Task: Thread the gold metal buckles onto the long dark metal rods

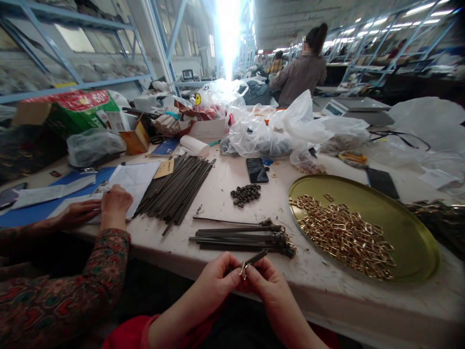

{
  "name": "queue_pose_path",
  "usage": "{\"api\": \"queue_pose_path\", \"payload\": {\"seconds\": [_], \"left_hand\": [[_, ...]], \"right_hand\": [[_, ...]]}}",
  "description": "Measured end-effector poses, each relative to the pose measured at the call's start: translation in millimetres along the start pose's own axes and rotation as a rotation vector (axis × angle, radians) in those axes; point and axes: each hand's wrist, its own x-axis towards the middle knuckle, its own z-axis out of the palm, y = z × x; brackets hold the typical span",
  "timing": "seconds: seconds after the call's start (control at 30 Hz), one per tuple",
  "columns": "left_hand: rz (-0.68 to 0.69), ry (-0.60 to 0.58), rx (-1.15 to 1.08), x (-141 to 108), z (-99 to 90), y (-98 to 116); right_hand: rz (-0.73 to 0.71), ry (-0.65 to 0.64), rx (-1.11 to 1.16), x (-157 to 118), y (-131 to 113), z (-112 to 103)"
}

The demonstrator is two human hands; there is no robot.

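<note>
- Left hand [220, 275]: slanted inward, thumb and fingers pinched closed on a gold buckle [243, 270].
- Right hand [269, 280]: mirrors it, fingers closed around a dark strap [257, 256].
- Buckle and strap: together between both hands, by the near edge of the table [214, 194].

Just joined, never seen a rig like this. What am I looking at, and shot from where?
There's no machine: just a person's bare left hand and right hand. The one picture comes from a camera on their head, looking forward and down. Between them, the fingertips pinch a dark strip and a small gold buckle. On the table lie loose dark strips, a heap of small dark pieces, a phone and a gold tray of gold buckles. Another person's hand rests on paper at left.
</note>
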Motion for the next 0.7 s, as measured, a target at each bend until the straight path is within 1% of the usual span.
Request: {"api": "queue_pose_path", "payload": {"seconds": [0.07, 0.17, 0.23, 0.37, 0.5, 0.57, 0.7], "left_hand": [[-0.013, -0.006, 0.004, 1.8, -0.9, -1.4], [-0.040, -0.005, 0.025, 3.3, -2.6, -1.2], [-0.062, -0.005, 0.050, 3.7, -3.2, -0.3], [-0.054, -0.001, 0.095, 3.2, -3.6, -1.3], [-0.053, -0.013, 0.073, 1.2, -3.5, -3.1], [-0.053, -0.015, 0.072, 0.1, -2.8, -1.7], [-0.044, 0.021, 0.111, -3.0, -0.2, 4.1]], "right_hand": [[-0.029, 0.017, -0.065, 0.1, -2.3, -1.7], [-0.141, 0.072, -0.223, 0.0, -5.2, -5.4], [-0.188, 0.094, -0.297, 0.5, -5.3, -7.4], [-0.154, 0.101, -0.317, 1.4, -4.4, -6.3], [-0.084, 0.085, -0.239, -1.4, -7.6, -0.3], [-0.070, 0.083, -0.209, -3.6, -9.7, 2.0], [-0.066, 0.079, -0.185, -6.5, -10.8, 4.3]]}}
